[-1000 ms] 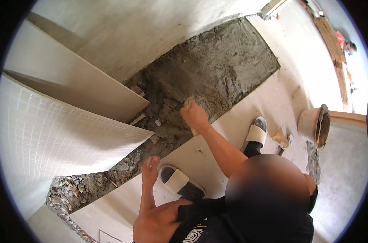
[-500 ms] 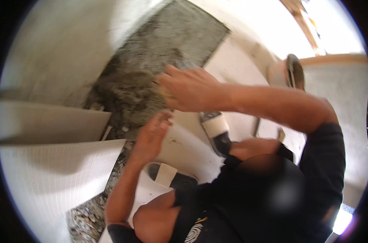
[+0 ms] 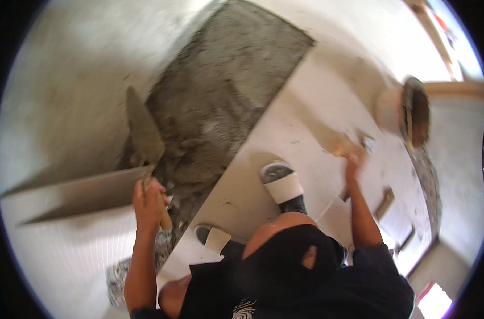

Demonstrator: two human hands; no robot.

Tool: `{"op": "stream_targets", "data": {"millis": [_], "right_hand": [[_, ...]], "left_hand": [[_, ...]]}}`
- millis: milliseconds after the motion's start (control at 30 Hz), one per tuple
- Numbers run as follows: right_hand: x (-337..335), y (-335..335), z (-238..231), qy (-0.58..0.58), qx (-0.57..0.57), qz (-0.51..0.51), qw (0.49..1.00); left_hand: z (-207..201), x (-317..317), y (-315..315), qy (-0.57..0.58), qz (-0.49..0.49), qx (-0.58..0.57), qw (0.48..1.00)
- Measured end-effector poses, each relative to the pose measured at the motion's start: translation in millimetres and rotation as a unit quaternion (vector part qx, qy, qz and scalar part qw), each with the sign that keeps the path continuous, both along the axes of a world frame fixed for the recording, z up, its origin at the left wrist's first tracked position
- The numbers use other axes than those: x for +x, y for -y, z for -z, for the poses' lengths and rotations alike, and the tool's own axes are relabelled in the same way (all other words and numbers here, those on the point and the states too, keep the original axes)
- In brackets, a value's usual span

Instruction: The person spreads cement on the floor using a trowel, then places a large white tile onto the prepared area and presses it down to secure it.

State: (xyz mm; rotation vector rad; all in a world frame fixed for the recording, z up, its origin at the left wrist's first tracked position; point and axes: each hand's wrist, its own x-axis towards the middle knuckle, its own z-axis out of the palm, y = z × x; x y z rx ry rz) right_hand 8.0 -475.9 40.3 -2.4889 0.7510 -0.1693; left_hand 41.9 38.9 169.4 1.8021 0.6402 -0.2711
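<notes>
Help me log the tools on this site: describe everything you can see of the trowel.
The trowel has a long, tapering grey blade, apparently metal and dull, a thin neck, and a pale brown handle that looks wooden. The left hand grips the handle, leaving its butt end showing below. The blade points away from the person and slightly left, seen against the wall beside the mortar. Whether it touches either is unclear.

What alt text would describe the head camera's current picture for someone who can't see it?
A person's left hand holds a trowel near grey mortar, which borders pale flooring. The blurred right hand is at a small tan object; its grip is unclear.
</notes>
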Motion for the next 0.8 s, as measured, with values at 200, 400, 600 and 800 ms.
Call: {"op": "stream_targets", "data": {"millis": [200,400,600,800], "right_hand": [[-111.5,132.2,79.8,-0.254,0.009,0.110,0.961],[-121.0,153.0,72.6,-0.119,-0.002,0.245,0.962],[-14.3,62.4,-12.7,-0.160,0.104,0.100,0.976],[172.8,-154.7,-92.7,0.162,0.542,-0.187,0.803]], "left_hand": [[-4.6,1.4,-30.7,-0.105,-0.004,0.093,0.990],[6.3,-3.7,-23.7,-0.135,0.001,0.120,0.983],[8.5,-31.2,-31.5,-0.166,-0.051,0.137,0.975],[-9.5,-52.4,-29.3,-0.172,-0.082,0.149,0.970]]}}
